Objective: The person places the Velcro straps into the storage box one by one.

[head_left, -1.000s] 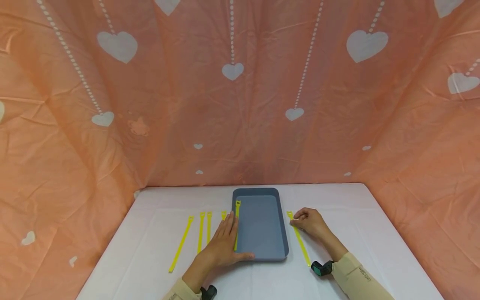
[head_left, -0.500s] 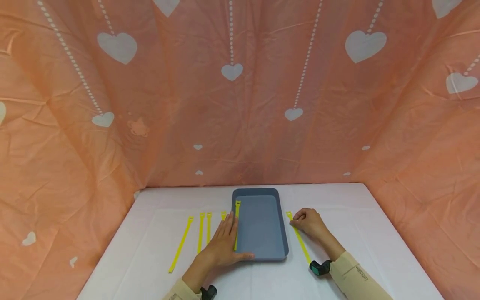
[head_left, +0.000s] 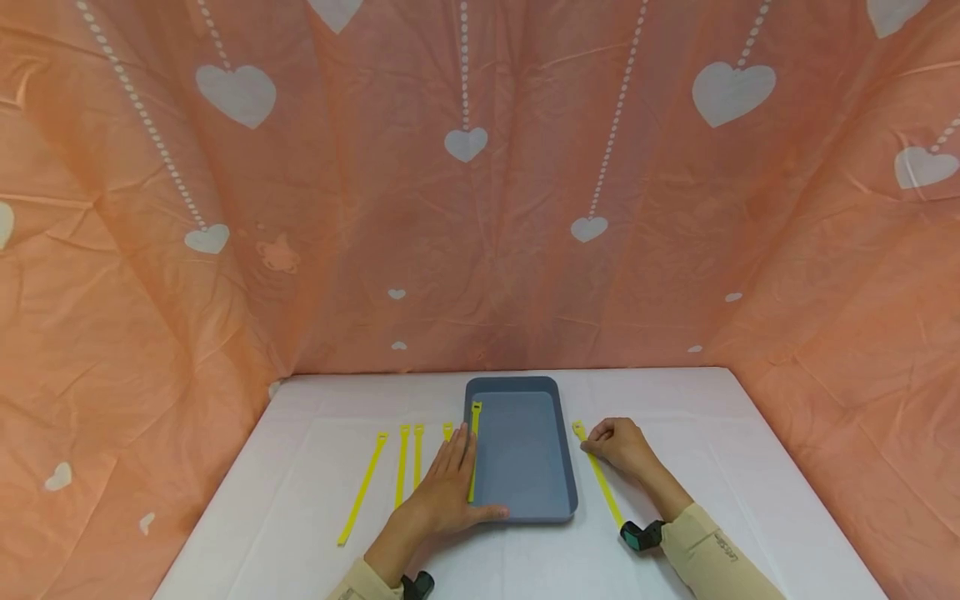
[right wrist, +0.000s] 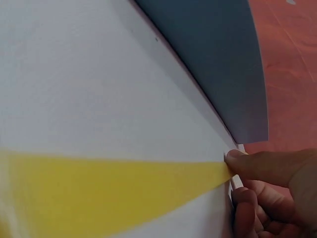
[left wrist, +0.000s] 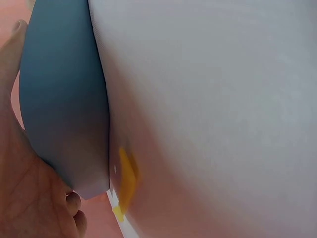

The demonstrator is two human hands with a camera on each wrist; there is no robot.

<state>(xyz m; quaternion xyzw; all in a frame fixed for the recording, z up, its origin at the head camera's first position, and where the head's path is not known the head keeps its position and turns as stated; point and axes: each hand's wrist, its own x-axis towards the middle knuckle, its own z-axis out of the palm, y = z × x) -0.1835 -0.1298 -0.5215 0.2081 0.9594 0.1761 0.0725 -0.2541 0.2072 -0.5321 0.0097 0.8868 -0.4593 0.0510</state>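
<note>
A blue-grey rectangular tray (head_left: 525,454) lies mid-table. My left hand (head_left: 444,493) rests along its left side, fingers straight and thumb over the near left corner; in the left wrist view the palm lies beside the tray wall (left wrist: 64,99). Inside the tray, along its left edge, is a yellow cable tie (head_left: 476,425), partly behind my fingers. Right of the tray, my right hand (head_left: 621,443) pinches another yellow cable tie (head_left: 604,486) just below its slotted head. The right wrist view shows the thumb (right wrist: 262,163) pressed on this yellow strip (right wrist: 124,186), which widens toward the camera.
Left of the tray, several yellow cable ties (head_left: 363,490) lie roughly lengthwise on the white tabletop (head_left: 285,500), one mostly hidden by my left hand. Orange curtains (head_left: 495,250) with white hearts enclose the table at the back and sides.
My right wrist has shifted slightly left, and its camera now covers the near tip of the cable tie. My left hand and the tray stay where they were.
</note>
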